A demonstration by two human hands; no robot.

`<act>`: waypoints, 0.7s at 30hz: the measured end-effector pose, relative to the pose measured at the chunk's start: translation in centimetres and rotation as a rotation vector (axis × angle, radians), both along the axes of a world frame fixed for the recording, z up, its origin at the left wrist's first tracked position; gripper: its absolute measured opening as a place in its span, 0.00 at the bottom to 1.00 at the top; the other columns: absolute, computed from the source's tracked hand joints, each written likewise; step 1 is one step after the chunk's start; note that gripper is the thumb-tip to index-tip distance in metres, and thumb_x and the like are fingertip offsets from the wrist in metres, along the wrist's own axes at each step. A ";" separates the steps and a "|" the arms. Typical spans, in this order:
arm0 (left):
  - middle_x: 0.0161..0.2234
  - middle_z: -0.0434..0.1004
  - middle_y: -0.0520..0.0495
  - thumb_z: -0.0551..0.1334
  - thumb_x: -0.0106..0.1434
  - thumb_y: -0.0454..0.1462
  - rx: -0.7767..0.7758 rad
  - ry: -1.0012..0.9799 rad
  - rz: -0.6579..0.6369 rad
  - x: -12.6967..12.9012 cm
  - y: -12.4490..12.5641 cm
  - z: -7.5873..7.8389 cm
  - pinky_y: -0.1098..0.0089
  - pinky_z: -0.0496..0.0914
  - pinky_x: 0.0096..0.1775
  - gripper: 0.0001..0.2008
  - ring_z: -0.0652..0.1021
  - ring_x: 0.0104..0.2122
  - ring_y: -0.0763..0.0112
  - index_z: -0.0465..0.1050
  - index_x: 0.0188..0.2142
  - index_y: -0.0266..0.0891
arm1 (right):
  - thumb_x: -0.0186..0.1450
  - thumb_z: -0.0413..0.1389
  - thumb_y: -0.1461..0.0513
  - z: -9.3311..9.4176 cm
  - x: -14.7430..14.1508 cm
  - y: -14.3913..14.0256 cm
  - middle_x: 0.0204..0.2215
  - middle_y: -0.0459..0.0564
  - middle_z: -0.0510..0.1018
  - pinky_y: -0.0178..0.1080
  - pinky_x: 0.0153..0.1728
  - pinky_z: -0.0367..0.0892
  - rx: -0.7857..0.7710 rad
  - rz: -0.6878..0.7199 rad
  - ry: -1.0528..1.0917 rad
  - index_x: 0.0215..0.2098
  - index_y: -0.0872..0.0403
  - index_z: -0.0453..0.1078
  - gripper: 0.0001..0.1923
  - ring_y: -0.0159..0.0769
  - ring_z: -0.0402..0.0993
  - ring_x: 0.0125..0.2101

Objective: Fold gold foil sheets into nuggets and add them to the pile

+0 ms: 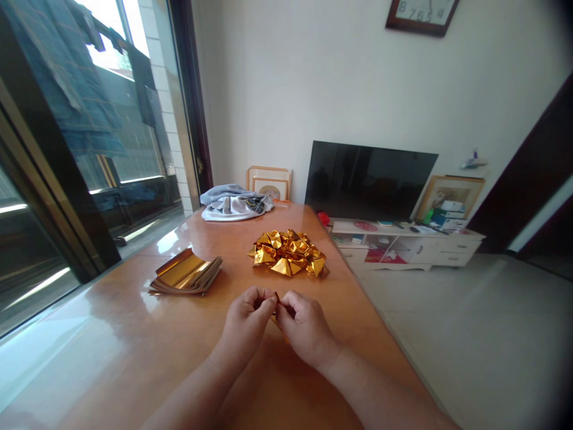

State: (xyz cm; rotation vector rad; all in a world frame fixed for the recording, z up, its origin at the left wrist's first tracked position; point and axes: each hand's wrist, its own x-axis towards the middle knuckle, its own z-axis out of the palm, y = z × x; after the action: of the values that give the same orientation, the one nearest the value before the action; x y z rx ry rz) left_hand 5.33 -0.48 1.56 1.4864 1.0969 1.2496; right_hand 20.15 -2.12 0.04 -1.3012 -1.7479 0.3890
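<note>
Over the near middle of the orange wooden table (134, 334), my left hand (246, 325) and my right hand (304, 328) are pressed together, fingers pinched on one small piece of gold foil paper (276, 298). Only a sliver of the piece shows between my fingertips. Beyond my hands lies a pile of folded gold paper pieces (289, 252). A stack of flat gold paper sheets (185, 273) rests to the left, its top sheet curling up.
A bundle of grey and white cloth (233, 203) lies at the table's far end. A glass sliding door (67, 179) runs along the left. A television (369, 179) on a white low cabinet (425, 248) stands at the right, past the table's edge.
</note>
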 end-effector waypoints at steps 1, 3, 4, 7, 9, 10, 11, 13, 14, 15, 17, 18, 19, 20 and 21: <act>0.27 0.71 0.53 0.64 0.62 0.42 -0.031 -0.048 -0.032 0.0 -0.1 0.1 0.72 0.66 0.34 0.10 0.71 0.30 0.70 0.72 0.29 0.38 | 0.68 0.54 0.60 0.1 0.0 0.0 0.24 0.44 0.75 0.32 0.27 0.57 0.000 0.005 0.001 0.26 0.52 0.65 0.12 0.31 0.68 0.25; 0.27 0.69 0.54 0.65 0.62 0.41 -0.084 -0.127 -0.071 0.1 -0.2 0.4 0.73 0.65 0.34 0.09 0.69 0.30 0.72 0.71 0.30 0.38 | 0.68 0.54 0.60 0.2 0.1 0.0 0.24 0.44 0.75 0.32 0.27 0.57 0.000 0.016 0.003 0.26 0.52 0.65 0.12 0.31 0.68 0.25; 0.27 0.70 0.54 0.65 0.62 0.41 -0.103 -0.153 -0.080 0.1 -0.2 0.5 0.74 0.64 0.33 0.09 0.69 0.29 0.72 0.71 0.30 0.38 | 0.68 0.54 0.60 0.2 0.1 0.0 0.24 0.44 0.75 0.32 0.27 0.57 0.000 0.019 0.005 0.26 0.52 0.65 0.12 0.30 0.68 0.25; 0.26 0.70 0.54 0.66 0.62 0.42 -0.137 -0.193 -0.098 0.2 -0.3 0.7 0.74 0.64 0.33 0.11 0.69 0.29 0.73 0.71 0.30 0.38 | 0.68 0.54 0.60 0.3 0.0 -0.1 0.24 0.44 0.75 0.32 0.27 0.58 -0.005 0.040 0.016 0.26 0.52 0.65 0.12 0.30 0.68 0.25; 0.25 0.70 0.54 0.66 0.62 0.43 -0.151 -0.205 -0.115 0.2 -0.4 0.9 0.74 0.64 0.32 0.12 0.68 0.28 0.73 0.70 0.29 0.38 | 0.68 0.54 0.61 0.4 0.0 -0.2 0.24 0.44 0.75 0.32 0.28 0.58 -0.006 0.070 0.039 0.26 0.52 0.66 0.12 0.30 0.68 0.25; 0.25 0.70 0.54 0.66 0.62 0.43 -0.156 -0.210 -0.125 0.2 -0.4 0.9 0.74 0.63 0.32 0.12 0.68 0.27 0.73 0.70 0.29 0.38 | 0.68 0.54 0.61 0.4 -0.1 -0.2 0.24 0.44 0.75 0.32 0.28 0.58 -0.010 0.087 0.057 0.27 0.52 0.67 0.12 0.30 0.68 0.25; 0.25 0.69 0.54 0.66 0.62 0.44 -0.160 -0.216 -0.136 0.2 -0.5 1.0 0.74 0.63 0.31 0.13 0.68 0.27 0.74 0.70 0.29 0.38 | 0.68 0.54 0.60 0.4 -0.1 -0.2 0.24 0.44 0.75 0.31 0.28 0.59 -0.022 0.101 0.081 0.27 0.53 0.67 0.12 0.30 0.67 0.25; 0.24 0.68 0.54 0.66 0.62 0.44 -0.163 -0.225 -0.149 0.2 -0.5 1.2 0.74 0.63 0.31 0.13 0.67 0.27 0.74 0.69 0.28 0.38 | 0.69 0.55 0.58 0.5 0.0 -0.2 0.23 0.43 0.74 0.31 0.27 0.59 -0.082 0.127 0.149 0.27 0.53 0.67 0.13 0.30 0.67 0.24; 0.25 0.68 0.55 0.66 0.63 0.44 -0.162 -0.227 -0.146 0.2 -0.5 1.2 0.74 0.63 0.31 0.14 0.67 0.27 0.73 0.68 0.28 0.39 | 0.69 0.55 0.57 0.5 0.1 -0.1 0.23 0.43 0.74 0.31 0.26 0.59 -0.130 0.141 0.191 0.27 0.53 0.67 0.14 0.30 0.66 0.24; 0.25 0.67 0.55 0.65 0.63 0.45 -0.159 -0.227 -0.134 0.2 -0.5 1.2 0.74 0.63 0.32 0.14 0.67 0.27 0.73 0.68 0.29 0.39 | 0.69 0.55 0.56 0.5 0.2 0.0 0.23 0.43 0.73 0.32 0.25 0.59 -0.181 0.157 0.236 0.27 0.53 0.67 0.14 0.30 0.66 0.24; 0.26 0.67 0.55 0.64 0.64 0.45 -0.152 -0.220 -0.087 0.0 -0.3 1.1 0.73 0.63 0.32 0.13 0.67 0.28 0.73 0.68 0.30 0.39 | 0.68 0.56 0.55 0.6 0.4 0.2 0.23 0.43 0.72 0.32 0.25 0.60 -0.267 0.190 0.322 0.28 0.53 0.67 0.14 0.30 0.65 0.24; 0.27 0.68 0.54 0.63 0.65 0.45 -0.150 -0.211 -0.056 -0.1 -0.2 1.0 0.73 0.63 0.32 0.13 0.67 0.28 0.73 0.69 0.30 0.40 | 0.68 0.56 0.55 0.7 0.6 0.3 0.24 0.43 0.71 0.32 0.26 0.61 -0.296 0.206 0.358 0.28 0.54 0.67 0.13 0.30 0.65 0.25; 0.28 0.70 0.53 0.63 0.65 0.46 -0.150 -0.197 -0.027 -0.2 -0.1 0.9 0.73 0.63 0.33 0.12 0.68 0.29 0.72 0.71 0.32 0.39 | 0.67 0.57 0.55 0.8 0.7 0.4 0.24 0.43 0.71 0.32 0.26 0.61 -0.317 0.222 0.390 0.29 0.54 0.67 0.13 0.30 0.64 0.25; 0.30 0.71 0.52 0.62 0.66 0.46 -0.153 -0.184 -0.008 -0.3 0.0 0.9 0.73 0.63 0.33 0.12 0.69 0.30 0.72 0.72 0.33 0.39 | 0.67 0.57 0.55 0.8 0.8 0.5 0.25 0.43 0.70 0.32 0.27 0.62 -0.333 0.240 0.418 0.29 0.54 0.67 0.12 0.30 0.64 0.26; 0.31 0.72 0.51 0.62 0.66 0.47 -0.157 -0.176 -0.001 -0.4 0.0 0.8 0.73 0.64 0.33 0.13 0.70 0.31 0.71 0.73 0.34 0.39 | 0.67 0.57 0.55 0.9 0.9 0.6 0.25 0.43 0.70 0.33 0.28 0.62 -0.348 0.258 0.442 0.29 0.54 0.68 0.12 0.30 0.64 0.26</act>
State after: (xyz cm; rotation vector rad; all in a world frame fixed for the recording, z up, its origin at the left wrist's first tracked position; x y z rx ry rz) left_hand 4.91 -0.45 2.39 1.2358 1.0515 1.2385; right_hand 21.04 -1.55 0.95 -1.1109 -1.5071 1.0827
